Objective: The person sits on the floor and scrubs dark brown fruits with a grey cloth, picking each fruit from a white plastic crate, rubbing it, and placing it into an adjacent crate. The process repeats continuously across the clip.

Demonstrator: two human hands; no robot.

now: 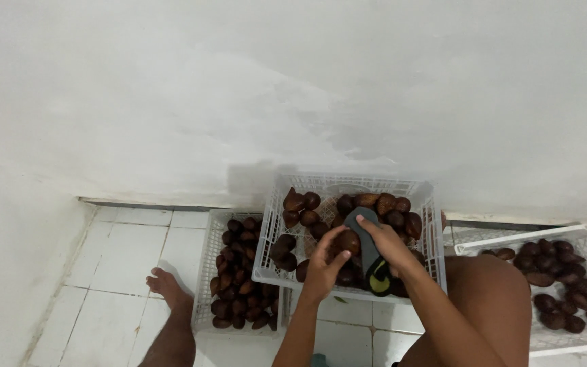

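Two hands busy over the mid crate's (432, 224) front edge: left hand (326, 261) clasps a brown fruit (348, 240), right hand (387, 241) grips a dark brush (369, 248) vs. it. Best w/ short, light strokes, fruit held firm.

Both forearms bare, no sleeves in view. Left hand (325, 261) and right hand (390, 243) bare: no gloves, rings or watch visible. Legs bare, knee (487, 285) at 4 o'clock uncovered. Bare foot (166, 285) at 8 o'clock, no shoe.
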